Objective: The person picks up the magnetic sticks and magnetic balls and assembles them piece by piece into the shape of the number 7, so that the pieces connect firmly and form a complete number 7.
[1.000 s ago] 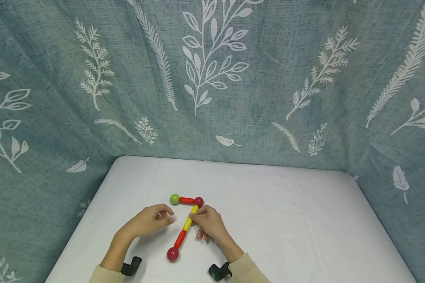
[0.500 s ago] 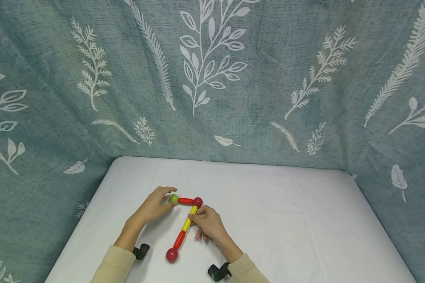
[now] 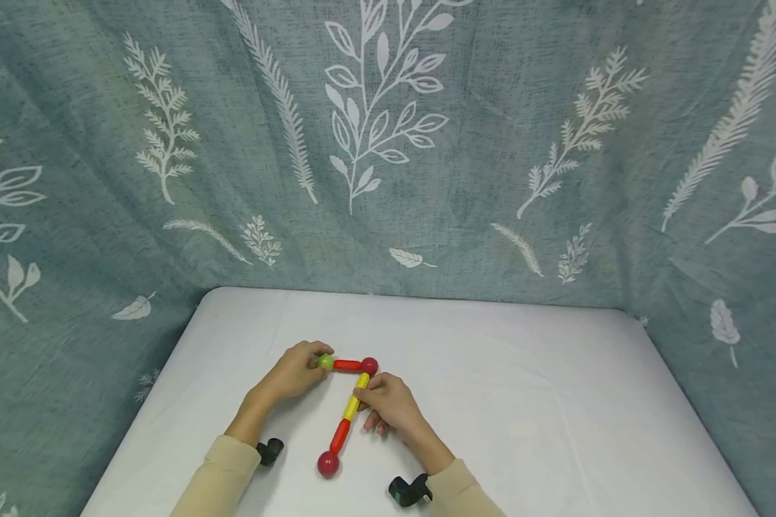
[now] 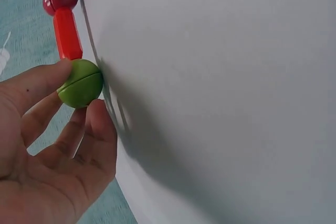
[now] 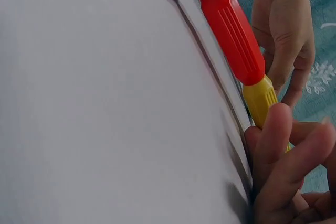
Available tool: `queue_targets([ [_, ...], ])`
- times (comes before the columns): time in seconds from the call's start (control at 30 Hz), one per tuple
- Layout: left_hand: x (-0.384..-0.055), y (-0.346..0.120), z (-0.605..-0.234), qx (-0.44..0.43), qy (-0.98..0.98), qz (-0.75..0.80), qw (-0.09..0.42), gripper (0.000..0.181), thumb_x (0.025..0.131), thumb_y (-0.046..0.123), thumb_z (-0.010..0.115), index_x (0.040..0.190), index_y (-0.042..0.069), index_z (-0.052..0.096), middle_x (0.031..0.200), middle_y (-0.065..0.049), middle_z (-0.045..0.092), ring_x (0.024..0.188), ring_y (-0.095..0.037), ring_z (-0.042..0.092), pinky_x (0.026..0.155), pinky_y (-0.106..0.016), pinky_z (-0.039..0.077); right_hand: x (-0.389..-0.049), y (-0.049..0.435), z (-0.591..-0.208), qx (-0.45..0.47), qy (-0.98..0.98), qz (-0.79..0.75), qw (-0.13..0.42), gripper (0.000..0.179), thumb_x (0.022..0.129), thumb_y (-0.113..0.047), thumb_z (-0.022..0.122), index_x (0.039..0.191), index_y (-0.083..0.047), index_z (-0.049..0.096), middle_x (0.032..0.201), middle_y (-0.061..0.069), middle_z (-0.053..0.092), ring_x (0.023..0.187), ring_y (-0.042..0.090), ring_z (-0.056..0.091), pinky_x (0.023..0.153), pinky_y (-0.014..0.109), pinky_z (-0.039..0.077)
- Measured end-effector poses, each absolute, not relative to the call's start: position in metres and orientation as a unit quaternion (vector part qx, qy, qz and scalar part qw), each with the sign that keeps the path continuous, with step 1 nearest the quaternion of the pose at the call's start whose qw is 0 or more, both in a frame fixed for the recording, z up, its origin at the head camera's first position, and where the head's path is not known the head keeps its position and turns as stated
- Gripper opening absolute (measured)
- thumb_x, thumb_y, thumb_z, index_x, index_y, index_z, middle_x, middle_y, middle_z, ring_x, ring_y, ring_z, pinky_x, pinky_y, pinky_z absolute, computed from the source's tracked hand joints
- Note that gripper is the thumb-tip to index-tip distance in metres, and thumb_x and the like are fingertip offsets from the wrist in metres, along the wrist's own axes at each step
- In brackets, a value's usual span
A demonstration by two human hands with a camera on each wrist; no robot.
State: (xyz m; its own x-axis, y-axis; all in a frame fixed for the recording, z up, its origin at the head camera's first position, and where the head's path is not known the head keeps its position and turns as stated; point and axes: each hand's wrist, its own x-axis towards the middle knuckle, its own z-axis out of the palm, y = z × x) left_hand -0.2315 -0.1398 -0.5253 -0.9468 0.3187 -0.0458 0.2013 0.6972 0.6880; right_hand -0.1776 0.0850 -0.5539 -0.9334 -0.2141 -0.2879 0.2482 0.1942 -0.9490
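In the head view, toy balls and sticks are joined in a bent chain. My left hand [image 3: 296,370] pinches the green ball [image 4: 81,83] at the chain's far left end, thumb on one side and fingers on the other. From it a short red stick [image 3: 347,365] runs right to a dark red ball [image 3: 369,366]. My right hand [image 3: 393,403] holds the yellow stick [image 3: 356,397] between thumb and fingers, just below that ball. A second red stick [image 5: 233,35] continues from the yellow one toward the near side and ends at a larger dark red ball [image 3: 328,464].
A white-covered table [image 3: 530,402] lies under the chain. Behind and beside it hangs a green-blue curtain [image 3: 465,179] with white leaf prints. A black wrist device [image 3: 409,491] sticks out by the right sleeve, another black device [image 3: 271,452] by the left.
My left hand has moved forward from beside the chain and taken hold of the green ball. The whole chain has shifted slightly right, with my right hand still holding the yellow stick.
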Motion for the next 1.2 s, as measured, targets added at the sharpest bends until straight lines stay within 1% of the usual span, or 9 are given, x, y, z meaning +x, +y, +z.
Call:
queue_targets([
  [0.13,-0.238,-0.125,-0.527,0.154,0.914,0.367,0.08,0.032,0.09,0.009,0.074,0.122,0.008,0.069,0.096,0.0,0.06,0.081,-0.016,0.053,0.069,-0.034,0.047,-0.184,0.103,-0.552,0.02,0.747,-0.638,0.183,0.035,0.094,-0.026,0.073,0.105,0.001,0.054,0.082,0.012,0.071,0.044,0.013,0.06,0.039,0.02,0.043],
  [0.33,-0.253,-0.096,-0.53,0.176,0.907,0.373,0.084,0.032,0.092,0.012,0.073,0.124,0.008,0.068,0.101,-0.001,0.06,0.087,-0.016,0.055,0.074,-0.035,0.049,-0.191,0.132,-0.55,0.03,0.762,-0.622,0.176,0.036,0.094,-0.027,0.072,0.106,0.001,0.053,0.083,0.011,0.071,0.045,0.012,0.059,0.038,0.019,0.039],
  [0.73,-0.273,-0.047,-0.539,0.208,0.891,0.394,0.083,0.032,0.093,0.013,0.072,0.124,0.006,0.066,0.104,-0.004,0.061,0.089,-0.016,0.056,0.076,-0.035,0.049,-0.203,0.181,-0.547,0.071,0.782,-0.601,0.15,0.033,0.094,-0.027,0.071,0.107,0.0,0.056,0.081,0.01,0.07,0.047,0.014,0.06,0.039,0.022,0.038],
  [0.93,-0.278,-0.035,-0.544,0.191,0.891,0.403,0.087,0.034,0.093,0.016,0.073,0.125,0.009,0.066,0.108,-0.003,0.061,0.086,-0.016,0.054,0.072,-0.032,0.047,-0.206,0.194,-0.552,0.089,0.782,-0.598,0.15,0.032,0.094,-0.029,0.071,0.107,-0.002,0.058,0.083,0.01,0.07,0.046,0.015,0.06,0.039,0.023,0.039],
  [1.2,-0.28,-0.032,-0.547,0.18,0.888,0.414,0.093,0.032,0.093,0.019,0.074,0.124,0.014,0.067,0.113,-0.002,0.064,0.085,-0.015,0.054,0.072,-0.033,0.047,-0.205,0.199,-0.558,0.1,0.769,-0.615,0.144,0.035,0.094,-0.03,0.072,0.108,-0.001,0.059,0.085,0.011,0.07,0.046,0.017,0.061,0.041,0.024,0.044],
])
